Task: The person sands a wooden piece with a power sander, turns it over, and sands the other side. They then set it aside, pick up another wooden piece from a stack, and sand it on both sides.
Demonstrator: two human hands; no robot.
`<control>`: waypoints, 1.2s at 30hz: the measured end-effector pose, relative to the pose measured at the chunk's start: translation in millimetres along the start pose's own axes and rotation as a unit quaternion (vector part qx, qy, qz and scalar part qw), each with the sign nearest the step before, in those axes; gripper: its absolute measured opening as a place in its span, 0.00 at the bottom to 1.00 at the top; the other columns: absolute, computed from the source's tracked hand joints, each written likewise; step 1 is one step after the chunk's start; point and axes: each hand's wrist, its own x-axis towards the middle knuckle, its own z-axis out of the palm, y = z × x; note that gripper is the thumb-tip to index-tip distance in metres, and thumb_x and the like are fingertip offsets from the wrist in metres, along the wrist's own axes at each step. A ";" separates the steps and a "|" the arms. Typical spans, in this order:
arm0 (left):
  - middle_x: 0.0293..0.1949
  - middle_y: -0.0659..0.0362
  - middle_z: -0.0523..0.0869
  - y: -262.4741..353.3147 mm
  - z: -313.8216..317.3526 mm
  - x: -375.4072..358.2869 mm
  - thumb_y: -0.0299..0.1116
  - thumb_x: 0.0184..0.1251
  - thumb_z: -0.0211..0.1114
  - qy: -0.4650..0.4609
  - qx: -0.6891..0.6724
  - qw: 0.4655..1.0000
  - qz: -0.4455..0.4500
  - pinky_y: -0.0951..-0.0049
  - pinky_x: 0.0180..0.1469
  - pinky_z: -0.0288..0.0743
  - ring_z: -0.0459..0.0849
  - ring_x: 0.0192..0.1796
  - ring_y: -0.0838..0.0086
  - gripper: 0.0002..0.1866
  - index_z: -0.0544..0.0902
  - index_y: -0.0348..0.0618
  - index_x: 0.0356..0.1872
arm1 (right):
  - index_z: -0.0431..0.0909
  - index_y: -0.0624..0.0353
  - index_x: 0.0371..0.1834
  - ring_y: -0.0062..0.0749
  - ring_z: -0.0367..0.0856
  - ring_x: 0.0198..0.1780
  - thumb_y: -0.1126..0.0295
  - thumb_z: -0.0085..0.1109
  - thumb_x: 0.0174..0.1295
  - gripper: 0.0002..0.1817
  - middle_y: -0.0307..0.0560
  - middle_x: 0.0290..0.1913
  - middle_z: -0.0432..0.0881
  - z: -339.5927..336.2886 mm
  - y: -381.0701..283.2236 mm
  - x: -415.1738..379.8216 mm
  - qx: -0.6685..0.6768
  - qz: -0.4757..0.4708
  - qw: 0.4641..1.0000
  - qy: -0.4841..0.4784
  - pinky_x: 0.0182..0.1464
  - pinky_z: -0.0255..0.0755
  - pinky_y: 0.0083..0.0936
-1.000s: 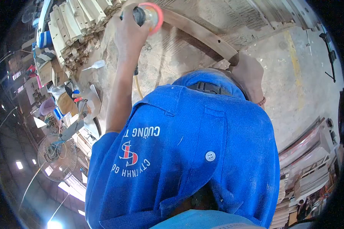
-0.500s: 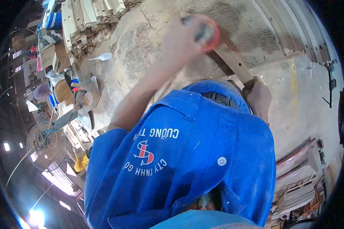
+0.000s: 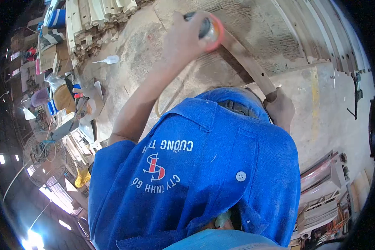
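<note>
My left hand (image 3: 187, 35) is closed around a round orbital sander (image 3: 205, 31) with a dark body and an orange-red rim, a little blurred by motion. The sander rests at the far part of a long wooden piece (image 3: 248, 60) that has a dark hole near its close end. My right hand (image 3: 280, 106) grips that close end, beside my waist. Under the wood lies a dark strip of shadow. A thin pale hose (image 3: 158, 106) curves beside my left forearm.
Stacked wooden pieces (image 3: 93, 25) lie at the upper left, near a white squeeze bottle (image 3: 108, 60) on the dusty floor. Long wooden boards (image 3: 321, 33) lie at the upper right. A fan (image 3: 45, 160) stands at left, and more stacked wood (image 3: 323, 212) sits at lower right.
My left hand and the sander have moved left along the wooden piece, away from my right hand. My right hand keeps its grip in nearly the same place.
</note>
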 end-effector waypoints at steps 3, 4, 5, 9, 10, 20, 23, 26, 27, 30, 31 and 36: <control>0.45 0.40 0.75 -10.5 -2.9 6.5 0.43 0.57 0.70 0.000 0.006 0.998 -0.055 0.50 0.44 0.82 0.84 0.44 0.40 0.25 0.77 0.64 0.57 | 0.83 0.53 0.34 0.50 0.87 0.39 0.65 0.67 0.49 0.10 0.51 0.34 0.88 -1.1 -2.0 -1.1 -0.026 0.005 0.999 0.020 0.42 0.79 0.41; 0.46 0.39 0.75 -10.2 -3.4 5.5 0.43 0.57 0.70 -0.001 0.011 0.999 -0.043 0.51 0.45 0.82 0.84 0.43 0.40 0.24 0.77 0.64 0.57 | 0.82 0.53 0.34 0.50 0.87 0.39 0.65 0.67 0.49 0.10 0.51 0.34 0.88 -0.1 -2.5 -0.8 -0.029 0.005 0.999 0.026 0.42 0.79 0.41; 0.46 0.39 0.75 -10.0 -4.3 3.4 0.43 0.57 0.70 -0.003 0.016 0.999 -0.032 0.51 0.45 0.82 0.84 0.43 0.41 0.24 0.77 0.64 0.57 | 0.82 0.53 0.34 0.50 0.87 0.39 0.65 0.67 0.49 0.10 0.51 0.34 0.88 1.2 -0.6 -0.4 -0.028 0.004 0.999 0.025 0.42 0.79 0.41; 0.48 0.42 0.75 34.8 3.7 -16.8 0.41 0.55 0.71 -0.070 -0.036 0.996 0.029 0.52 0.46 0.81 0.83 0.47 0.43 0.27 0.77 0.67 0.60 | 0.82 0.51 0.34 0.47 0.87 0.39 0.63 0.67 0.50 0.10 0.49 0.34 0.88 5.4 3.8 0.6 0.010 -0.026 0.999 0.018 0.41 0.79 0.41; 0.49 0.42 0.74 48.3 6.3 -23.3 0.40 0.56 0.70 -0.094 -0.055 0.993 0.045 0.52 0.46 0.82 0.82 0.47 0.43 0.27 0.77 0.68 0.60 | 0.82 0.50 0.34 0.46 0.87 0.38 0.63 0.67 0.50 0.10 0.48 0.34 0.88 5.8 3.3 0.5 0.005 -0.025 0.999 0.020 0.40 0.79 0.40; 0.48 0.43 0.76 16.3 17.5 19.9 0.44 0.59 0.70 -0.005 -0.042 0.999 0.010 0.51 0.48 0.80 0.83 0.47 0.46 0.22 0.79 0.64 0.56 | 0.82 0.49 0.31 0.45 0.88 0.36 0.63 0.67 0.49 0.08 0.44 0.32 0.88 7.3 12.8 -12.5 0.039 -0.021 0.998 0.034 0.38 0.79 0.39; 0.46 0.41 0.82 -23.3 -0.9 43.4 0.42 0.55 0.72 0.065 -0.119 0.991 0.011 0.56 0.52 0.77 0.79 0.53 0.47 0.24 0.81 0.47 0.54 | 0.82 0.50 0.31 0.45 0.87 0.36 0.62 0.67 0.50 0.08 0.44 0.31 0.88 10.6 16.0 -8.7 0.006 -0.007 1.000 0.028 0.38 0.79 0.39; 0.51 0.42 0.79 -65.2 -15.9 41.7 0.48 0.54 0.73 0.055 0.123 0.983 -0.122 0.54 0.51 0.80 0.85 0.50 0.49 0.31 0.76 0.61 0.61 | 0.81 0.51 0.32 0.46 0.87 0.36 0.58 0.69 0.51 0.12 0.45 0.31 0.88 13.9 21.1 -9.1 0.013 -0.033 0.998 0.042 0.37 0.79 0.40; 0.51 0.42 0.79 -72.7 -22.3 37.4 0.48 0.54 0.73 0.055 0.122 0.984 -0.118 0.54 0.51 0.80 0.85 0.50 0.49 0.31 0.76 0.61 0.61 | 0.81 0.51 0.32 0.46 0.87 0.35 0.55 0.69 0.51 0.14 0.45 0.31 0.88 13.3 19.5 -10.5 0.009 -0.028 0.999 0.043 0.36 0.78 0.40; 0.50 0.45 0.80 -89.5 -32.5 10.8 0.43 0.50 0.75 0.075 0.062 0.981 -0.170 0.54 0.55 0.78 0.82 0.54 0.51 0.34 0.75 0.59 0.62 | 0.80 0.51 0.34 0.47 0.87 0.36 0.50 0.70 0.52 0.18 0.46 0.31 0.88 11.0 15.8 -11.5 0.007 -0.011 1.000 0.027 0.38 0.78 0.41; 0.51 0.45 0.80 -96.8 -30.3 2.2 0.41 0.48 0.76 0.077 0.043 0.984 -0.156 0.55 0.56 0.77 0.82 0.55 0.52 0.35 0.75 0.59 0.62 | 0.80 0.51 0.37 0.47 0.87 0.37 0.49 0.71 0.52 0.20 0.46 0.32 0.88 10.4 14.0 -10.6 0.013 -0.002 1.000 0.013 0.41 0.78 0.42; 0.51 0.46 0.79 -69.3 -30.7 -20.3 0.39 0.48 0.76 0.053 -0.018 0.985 -0.165 0.55 0.54 0.77 0.82 0.52 0.52 0.35 0.75 0.58 0.62 | 0.75 0.52 0.45 0.50 0.86 0.41 0.56 0.73 0.51 0.23 0.49 0.36 0.88 13.6 5.7 -5.5 -0.062 -0.115 0.984 0.123 0.50 0.74 0.46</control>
